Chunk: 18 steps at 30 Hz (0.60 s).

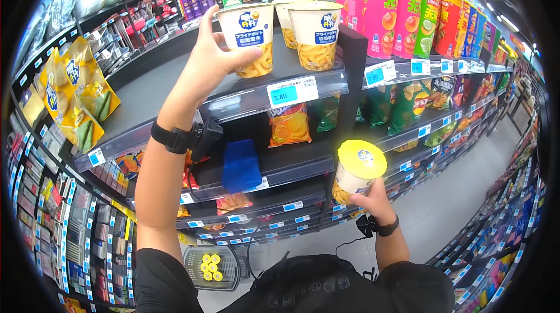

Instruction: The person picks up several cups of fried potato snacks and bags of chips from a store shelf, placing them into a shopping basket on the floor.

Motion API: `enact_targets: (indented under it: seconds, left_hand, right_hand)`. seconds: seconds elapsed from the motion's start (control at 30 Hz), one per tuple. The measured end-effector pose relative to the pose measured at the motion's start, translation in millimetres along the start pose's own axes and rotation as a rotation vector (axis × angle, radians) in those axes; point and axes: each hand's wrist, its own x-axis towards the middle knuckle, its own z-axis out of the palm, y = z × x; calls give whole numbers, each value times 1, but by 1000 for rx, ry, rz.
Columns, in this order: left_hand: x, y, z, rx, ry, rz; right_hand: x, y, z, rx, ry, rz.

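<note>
Your left hand (pixel 213 59) is up at 11 o'clock, fingers wrapped around a snack cup (pixel 249 39) that stands on the top shelf (pixel 175 88). Two more cups (pixel 315 33) stand just beside it, at 12 o'clock. Your right hand (pixel 368 199) is low at 4 o'clock, gripping another cup with a yellow lid (pixel 361 158). A basket (pixel 213 266) sits on the floor at 6 o'clock.

The left hand (pixel 213 59) grips a white snack cup (pixel 249 36) standing on the top shelf (pixel 175 88) beside two matching cups (pixel 315 33); the right hand (pixel 370 199) holds a yellow-lidded cup (pixel 357 170) lower down; a basket (pixel 211 266) sits on the floor (pixel 443 196).
</note>
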Motion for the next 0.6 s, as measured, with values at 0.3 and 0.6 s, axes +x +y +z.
enact_targets:
  seconds: [0.3,0.6]
  left_hand:
    - [1,-4,1,136,-19,17]
    - [10,-6,-3,118,-44,83]
  right_hand:
    - [16,1,-2,-133,-96,14]
    - [20,6,1,-87,-132,52]
